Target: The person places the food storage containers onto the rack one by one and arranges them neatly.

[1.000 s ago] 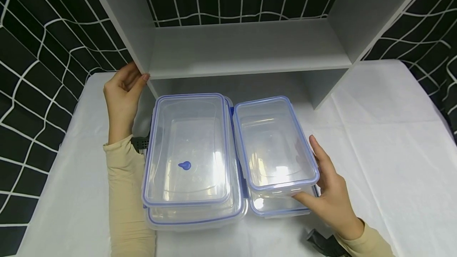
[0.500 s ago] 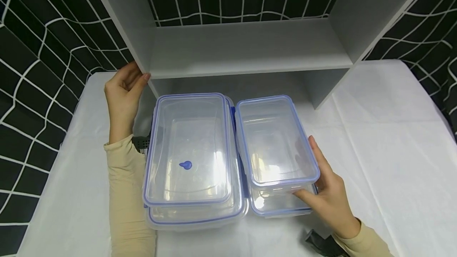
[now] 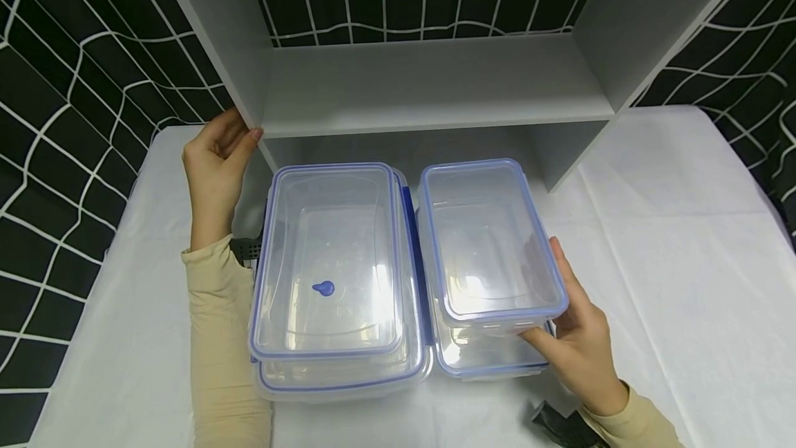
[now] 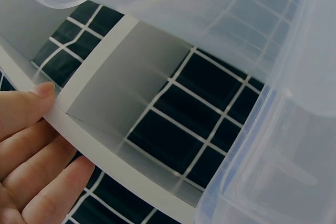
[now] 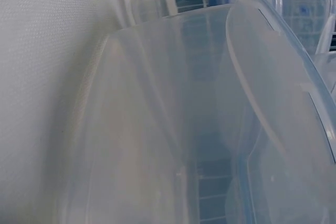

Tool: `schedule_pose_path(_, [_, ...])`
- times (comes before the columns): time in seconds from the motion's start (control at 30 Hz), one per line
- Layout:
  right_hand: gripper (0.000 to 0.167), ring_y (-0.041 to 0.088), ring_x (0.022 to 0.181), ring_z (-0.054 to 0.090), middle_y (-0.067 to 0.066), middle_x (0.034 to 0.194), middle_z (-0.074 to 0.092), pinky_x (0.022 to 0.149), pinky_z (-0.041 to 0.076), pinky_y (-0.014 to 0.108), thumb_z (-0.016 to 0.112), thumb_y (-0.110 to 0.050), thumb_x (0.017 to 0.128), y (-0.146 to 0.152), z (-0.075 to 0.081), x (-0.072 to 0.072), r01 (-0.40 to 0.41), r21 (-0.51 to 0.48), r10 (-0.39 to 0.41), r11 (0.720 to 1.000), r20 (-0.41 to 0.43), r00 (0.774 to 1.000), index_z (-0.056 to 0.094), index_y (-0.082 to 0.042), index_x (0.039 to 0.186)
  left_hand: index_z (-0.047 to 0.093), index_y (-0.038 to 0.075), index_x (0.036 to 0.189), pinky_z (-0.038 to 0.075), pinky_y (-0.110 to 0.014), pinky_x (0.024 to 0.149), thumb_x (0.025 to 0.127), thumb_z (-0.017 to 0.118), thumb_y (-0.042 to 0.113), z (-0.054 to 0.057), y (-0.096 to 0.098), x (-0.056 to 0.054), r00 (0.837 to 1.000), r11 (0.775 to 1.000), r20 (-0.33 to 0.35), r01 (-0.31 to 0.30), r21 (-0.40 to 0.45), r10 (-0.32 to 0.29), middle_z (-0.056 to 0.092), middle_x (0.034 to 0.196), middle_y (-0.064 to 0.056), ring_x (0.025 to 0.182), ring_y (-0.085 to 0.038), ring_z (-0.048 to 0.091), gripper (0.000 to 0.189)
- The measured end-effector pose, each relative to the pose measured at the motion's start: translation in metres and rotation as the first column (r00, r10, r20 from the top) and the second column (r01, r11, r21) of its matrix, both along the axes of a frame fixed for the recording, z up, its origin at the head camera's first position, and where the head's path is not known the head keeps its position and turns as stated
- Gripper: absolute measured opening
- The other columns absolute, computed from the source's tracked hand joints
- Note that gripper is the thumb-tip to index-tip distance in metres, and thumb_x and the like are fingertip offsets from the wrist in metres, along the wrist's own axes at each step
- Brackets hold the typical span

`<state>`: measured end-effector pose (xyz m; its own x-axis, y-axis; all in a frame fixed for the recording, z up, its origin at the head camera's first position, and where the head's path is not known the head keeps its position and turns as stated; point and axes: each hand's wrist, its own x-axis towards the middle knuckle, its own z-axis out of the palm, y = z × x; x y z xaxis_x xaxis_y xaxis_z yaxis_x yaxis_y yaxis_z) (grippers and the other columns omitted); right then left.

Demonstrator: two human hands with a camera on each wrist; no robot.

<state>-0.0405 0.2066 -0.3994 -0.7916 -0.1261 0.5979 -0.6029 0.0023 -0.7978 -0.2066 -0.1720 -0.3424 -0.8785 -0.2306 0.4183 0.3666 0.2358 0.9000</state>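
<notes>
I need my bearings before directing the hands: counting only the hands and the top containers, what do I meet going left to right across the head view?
Left hand → large top container → smaller top container → right hand.

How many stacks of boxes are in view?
2: the larger stack on the left, and the smaller stack on the right, its top box gripped by the right hand. Others may be hidden.
</notes>
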Motion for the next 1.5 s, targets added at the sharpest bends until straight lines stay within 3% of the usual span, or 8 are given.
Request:
schedule_pose_path(0.17, [0.082, 0.023, 0.131, 0.042, 0.021, 0.147, 0.033, 0.102, 0.041, 0.025, 0.072, -0.012, 0.083, -0.001, -0.002, -0.002, -0.028, -0.056, 0.025, 0.998, -0.059, 0.998, 0.021, 0.017, 0.140, 0.060, -0.009, 0.118, 0.051, -0.025, 0.091, 0.088, 0.065, 0.000, 0.000, 0.000, 0.000, 1.000, 1.000, -0.002, -0.002, -0.006, 0.002, 0.064, 0.116, -0.018, 0.108, -0.021, 0.062, 0.032])
schedule_pose_path(0.43, [0.080, 0.026, 0.130, 0.042, 0.023, 0.144, 0.036, 0.102, 0.043, 0.026, 0.073, -0.007, 0.081, -0.001, 0.003, -0.001, -0.014, -0.131, 0.003, 0.991, -0.085, 0.996, 0.025, 0.017, 0.139, 0.060, -0.009, 0.119, 0.051, -0.025, 0.091, 0.088, 0.064, 0.000, 0.000, 0.000, 0.001, 1.000, 1.000, 0.004, 0.001, 0.002, -0.001, 0.064, 0.116, -0.018, 0.108, -0.020, 0.062, 0.032])
schedule_pose_path(0.87, [0.078, 0.028, 0.128, 0.044, 0.026, 0.143, 0.037, 0.099, 0.045, 0.027, 0.074, -0.003, 0.079, -0.001, 0.011, -0.003, -0.013, -0.178, -0.011, 0.984, -0.135, 0.991, 0.027, 0.018, 0.138, 0.060, -0.009, 0.119, 0.051, -0.025, 0.091, 0.088, 0.064, 0.001, 0.001, -0.001, -0.001, 1.000, 1.000, 0.005, 0.008, 0.006, -0.008, 0.063, 0.117, -0.019, 0.108, -0.020, 0.062, 0.033])
schedule_pose_path(1.3, [0.078, 0.033, 0.128, 0.043, 0.031, 0.140, 0.037, 0.101, 0.044, 0.031, 0.077, 0.006, 0.074, -0.002, 0.038, -0.006, 0.011, -0.249, -0.054, 0.968, -0.168, 0.984, 0.032, 0.018, 0.136, 0.060, -0.009, 0.119, 0.050, -0.026, 0.092, 0.088, 0.065, 0.001, 0.000, 0.000, -0.003, 1.000, 1.000, 0.004, 0.020, -0.016, -0.020, 0.063, 0.117, -0.020, 0.109, -0.022, 0.062, 0.032])
schedule_pose_path(1.5, [0.078, 0.033, 0.127, 0.044, 0.031, 0.138, 0.041, 0.100, 0.045, 0.031, 0.079, 0.004, 0.073, -0.002, 0.050, -0.008, 0.063, -0.240, -0.108, 0.969, -0.177, 0.978, 0.034, 0.018, 0.135, 0.060, -0.009, 0.119, 0.051, -0.025, 0.091, 0.088, 0.064, 0.001, -0.001, -0.001, -0.003, 1.000, 0.999, -0.005, 0.021, -0.029, -0.022, 0.063, 0.117, -0.020, 0.108, -0.022, 0.062, 0.032])
